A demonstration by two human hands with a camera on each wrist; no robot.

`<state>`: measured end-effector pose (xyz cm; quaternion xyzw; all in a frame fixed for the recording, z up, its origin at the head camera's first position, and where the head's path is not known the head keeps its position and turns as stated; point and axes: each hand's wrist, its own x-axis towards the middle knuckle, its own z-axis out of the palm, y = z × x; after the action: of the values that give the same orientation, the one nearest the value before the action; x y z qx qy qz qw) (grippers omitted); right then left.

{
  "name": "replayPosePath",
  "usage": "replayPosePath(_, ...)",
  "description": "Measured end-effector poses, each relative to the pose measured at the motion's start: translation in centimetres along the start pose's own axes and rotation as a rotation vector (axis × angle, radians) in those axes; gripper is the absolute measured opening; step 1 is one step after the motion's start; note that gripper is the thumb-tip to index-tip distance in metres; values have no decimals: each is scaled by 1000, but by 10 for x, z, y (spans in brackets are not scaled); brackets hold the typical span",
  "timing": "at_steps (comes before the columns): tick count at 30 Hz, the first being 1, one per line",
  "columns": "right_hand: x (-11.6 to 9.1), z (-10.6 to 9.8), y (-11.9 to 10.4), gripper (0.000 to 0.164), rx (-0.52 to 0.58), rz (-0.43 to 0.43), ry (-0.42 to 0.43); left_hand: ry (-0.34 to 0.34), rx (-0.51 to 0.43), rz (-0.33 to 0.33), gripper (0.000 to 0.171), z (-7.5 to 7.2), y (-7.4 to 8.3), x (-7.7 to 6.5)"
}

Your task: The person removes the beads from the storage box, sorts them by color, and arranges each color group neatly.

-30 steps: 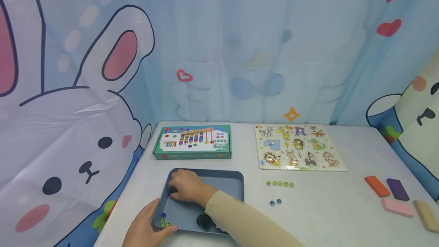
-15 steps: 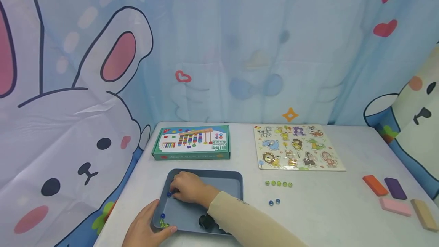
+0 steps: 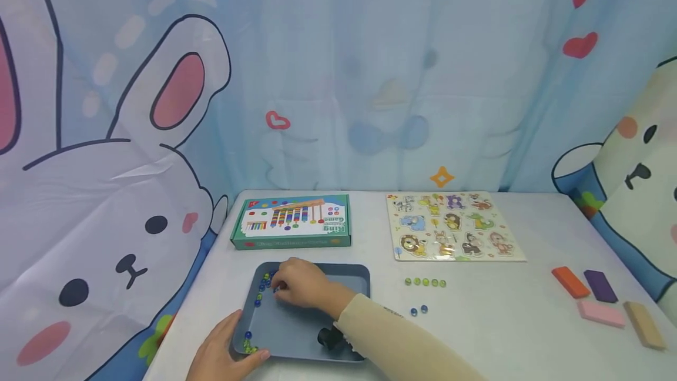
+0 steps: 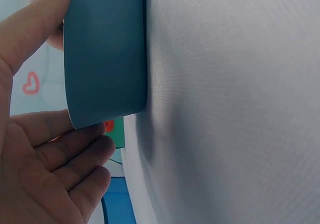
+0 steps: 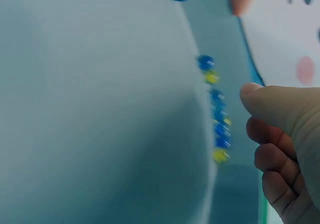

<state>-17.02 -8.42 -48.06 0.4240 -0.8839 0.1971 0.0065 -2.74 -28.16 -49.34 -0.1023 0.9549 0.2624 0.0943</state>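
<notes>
In the head view, my left hand holds the near-left corner of a grey-blue tray. The left wrist view shows the thumb at the tray's rim and the fingers around the corner. My right hand is over the tray's far-left part, fingers curled, with a blue marble at its fingertips. That marble is hidden in the right wrist view, where the hand is beside a line of blue and yellow-green marbles. More green marbles lie in the near-left corner, with a blue marble beside them.
A row of green marbles and two blue marbles lie right of the tray. Behind are a game box and an animal puzzle board. Coloured blocks lie far right. A black object is at the right wrist.
My right hand has drawn back slightly from the tray's left wall, uncovering the marbles along it. The left hand keeps its place at the corner. The whole head view has shifted slightly.
</notes>
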Motion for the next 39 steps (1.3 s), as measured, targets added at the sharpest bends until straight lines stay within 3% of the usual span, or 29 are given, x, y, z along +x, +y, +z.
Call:
replayPosePath(12,-43,-58,34,14,140,74,176,-33,7,-37,127,0,2,1)
replayPosePath(22,-87,-89,57,13,105,144,313,-25,18,-21,122,0,0,4)
replayPosePath(30,-134,-102,83,14,42,223,413,-59,17,-40,124,-1,1,6)
replayPosePath(39,-187,-106,106,14,-6,360,407,-104,12,-58,127,-3,-1,9)
